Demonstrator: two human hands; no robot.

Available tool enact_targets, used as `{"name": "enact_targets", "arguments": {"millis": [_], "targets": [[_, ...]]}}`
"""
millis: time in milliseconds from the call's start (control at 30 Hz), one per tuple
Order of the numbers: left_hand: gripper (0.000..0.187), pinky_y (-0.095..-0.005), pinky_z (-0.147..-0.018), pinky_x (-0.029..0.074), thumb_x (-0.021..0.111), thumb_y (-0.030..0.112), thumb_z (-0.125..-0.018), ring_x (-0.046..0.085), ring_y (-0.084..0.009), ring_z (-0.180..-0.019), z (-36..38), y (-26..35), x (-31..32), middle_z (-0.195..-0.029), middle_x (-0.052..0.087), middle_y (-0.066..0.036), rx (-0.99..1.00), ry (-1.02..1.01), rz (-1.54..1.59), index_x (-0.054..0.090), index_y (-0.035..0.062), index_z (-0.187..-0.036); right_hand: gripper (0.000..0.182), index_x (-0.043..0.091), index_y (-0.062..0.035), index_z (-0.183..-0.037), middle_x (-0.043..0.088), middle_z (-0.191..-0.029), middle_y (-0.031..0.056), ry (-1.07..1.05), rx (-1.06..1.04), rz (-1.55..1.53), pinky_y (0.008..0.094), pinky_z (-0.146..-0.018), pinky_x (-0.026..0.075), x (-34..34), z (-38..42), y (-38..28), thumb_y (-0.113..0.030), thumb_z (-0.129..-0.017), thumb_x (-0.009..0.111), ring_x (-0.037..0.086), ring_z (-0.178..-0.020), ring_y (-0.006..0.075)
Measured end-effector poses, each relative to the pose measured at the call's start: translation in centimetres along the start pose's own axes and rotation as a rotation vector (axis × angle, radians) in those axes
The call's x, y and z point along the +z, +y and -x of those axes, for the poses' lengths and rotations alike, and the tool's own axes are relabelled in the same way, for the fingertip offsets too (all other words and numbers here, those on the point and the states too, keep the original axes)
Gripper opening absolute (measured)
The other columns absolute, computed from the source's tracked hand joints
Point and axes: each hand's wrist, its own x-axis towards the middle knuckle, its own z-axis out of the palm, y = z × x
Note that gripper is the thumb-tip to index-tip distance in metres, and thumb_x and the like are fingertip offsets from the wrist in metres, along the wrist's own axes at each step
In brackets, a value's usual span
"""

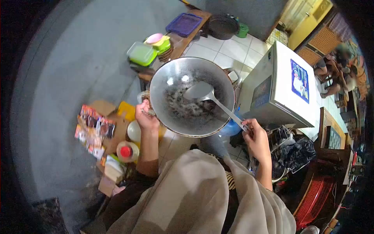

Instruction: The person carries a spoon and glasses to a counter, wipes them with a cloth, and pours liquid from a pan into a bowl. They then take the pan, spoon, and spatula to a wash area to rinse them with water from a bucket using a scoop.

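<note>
A large round metal wok (163, 107) with a darkened, stained bottom is held up in front of my body. My left hand (147, 116) is closed around its handle at the left rim. In my right hand (255, 136) is the handle end of a metal spatula (198, 92), gripped between thumb and fingers. The spatula's broad head lies over the middle of the wok, and its handle crosses the lower right rim.
A white refrigerator (290, 89) stands at right. Behind the wok, a wooden table (183, 43) bears green containers (142, 54) and a purple tray (184, 24). A red-capped bottle (126, 152) is at lower left, a black bag (298, 154) at right. People (331, 74) sit far right.
</note>
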Motion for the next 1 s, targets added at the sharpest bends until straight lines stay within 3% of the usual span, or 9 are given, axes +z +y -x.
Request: {"name": "enact_targets", "arguments": {"millis": [300, 367, 433, 667, 733, 767, 900, 933, 1000], "targets": [[0.007, -0.027, -0.067, 0.039, 0.049, 0.014, -0.066, 0.046, -0.0126, -0.064, -16.6, -8.3, 13.5, -0.061, 0.042, 0.002, -0.129, 0.035, -0.104, 0.046, 0.0076, -0.068, 0.029, 0.048, -0.0025, -0.091, 0.045, -0.062, 0.009, 0.067, 0.094, -0.136, 0.0262, -0.052, 0.037, -4.4, -17.1, 3.8, 0.007, -0.064, 0.05, 0.043, -0.053, 0.0169], [0.007, -0.0264, -0.067, 0.039, 0.049, 0.014, -0.067, 0.046, -0.0116, -0.063, -21.0, -9.9, 16.0, -0.058, 0.039, 0.003, -0.17, -0.109, -0.12, 0.046, 0.0076, -0.066, 0.029, 0.048, -0.0024, -0.091, 0.046, -0.062, 0.0094, 0.058, 0.117, -0.096, 0.0263, -0.053, 0.037, -6.4, -21.6, 4.1, 0.007, -0.064, 0.05, 0.044, -0.053, 0.0171], [0.01, -0.0306, -0.077, 0.039, 0.049, 0.016, -0.066, 0.05, -0.017, -0.078, -25.0, -11.2, 19.4, -0.074, 0.053, -0.001, -0.136, -0.13, -0.162, 0.05, 0.0072, -0.071, 0.028, 0.048, -0.0025, -0.09, 0.048, -0.062, 0.0106, 0.1, 0.114, -0.134, 0.0273, -0.053, 0.038, -7.6, -26.2, 3.9, 0.007, -0.064, 0.05, 0.046, -0.054, 0.0188], [0.009, -0.0309, -0.073, 0.04, 0.048, 0.014, -0.066, 0.05, -0.0167, -0.073, -38.1, -15.4, 24.1, -0.068, 0.049, -0.001, -0.167, -0.1, -0.106, 0.049, 0.0059, -0.069, 0.028, 0.048, -0.0036, -0.09, 0.05, -0.065, 0.0123, 0.223, 0.078, -0.117, 0.029, -0.057, 0.04, -9.6, -39.9, 3.7, 0.007, -0.063, 0.05, 0.05, -0.058, 0.0235], [0.006, -0.0316, -0.073, 0.04, 0.047, 0.012, -0.065, 0.049, -0.0175, -0.072, -39.5, -17.5, 28.5, -0.064, 0.047, 0.0, -0.157, -0.046, -0.106, 0.048, 0.0063, -0.066, 0.026, 0.046, -0.0016, -0.09, 0.039, -0.059, 0.0051, 0.188, 0.049, -0.185, 0.0225, -0.05, 0.034, -10.2, -43.5, 4.8, 0.008, -0.066, 0.05, 0.038, -0.053, 0.011], [0.006, -0.0316, -0.073, 0.04, 0.047, 0.012, -0.065, 0.049, -0.0175, -0.072, -41.5, -18.9, 29.7, -0.064, 0.047, 0.0, -0.175, -0.058, -0.109, 0.048, 0.0063, -0.066, 0.026, 0.046, -0.0016, -0.09, 0.039, -0.059, 0.0051, 0.206, 0.06, -0.181, 0.0225, -0.05, 0.034, -10.7, -45.4, 5.3, 0.008, -0.066, 0.05, 0.038, -0.053, 0.011], [0.008, -0.0321, -0.076, 0.04, 0.048, 0.014, -0.065, 0.05, -0.0195, -0.076, -52.6, -24.6, 33.0, -0.073, 0.052, -0.003, -0.249, -0.268, -0.1, 0.049, 0.0061, -0.068, 0.029, 0.048, -0.0046, -0.091, 0.047, -0.064, 0.0094, 0.216, 0.15, -0.067, 0.0287, -0.055, 0.038, -13.0, -53.5, 7.0, 0.006, -0.065, 0.052, 0.046, -0.057, 0.0193], [0.008, -0.0321, -0.076, 0.04, 0.048, 0.014, -0.066, 0.05, -0.0194, -0.076, -54.5, -25.9, 34.8, -0.073, 0.052, -0.003, -0.257, -0.226, -0.147, 0.049, 0.0061, -0.068, 0.03, 0.048, -0.0062, -0.091, 0.052, -0.069, 0.0125, 0.204, 0.209, -0.052, 0.0327, -0.059, 0.041, -13.7, -55.0, 7.1, 0.006, -0.063, 0.052, 0.052, -0.062, 0.0248], [0.008, -0.0309, -0.075, 0.04, 0.048, 0.014, -0.066, 0.05, -0.0185, -0.077, -56.3, -27.9, 40.4, -0.072, 0.05, -0.002, -0.305, -0.146, -0.229, 0.046, 0.0068, -0.064, 0.029, 0.049, -0.0064, -0.091, 0.052, -0.068, 0.0123, 0.236, 0.272, -0.025, 0.0322, -0.059, 0.04, -15.1, -58.3, 7.1, 0.005, -0.064, 0.052, 0.052, -0.061, 0.0243]]}}
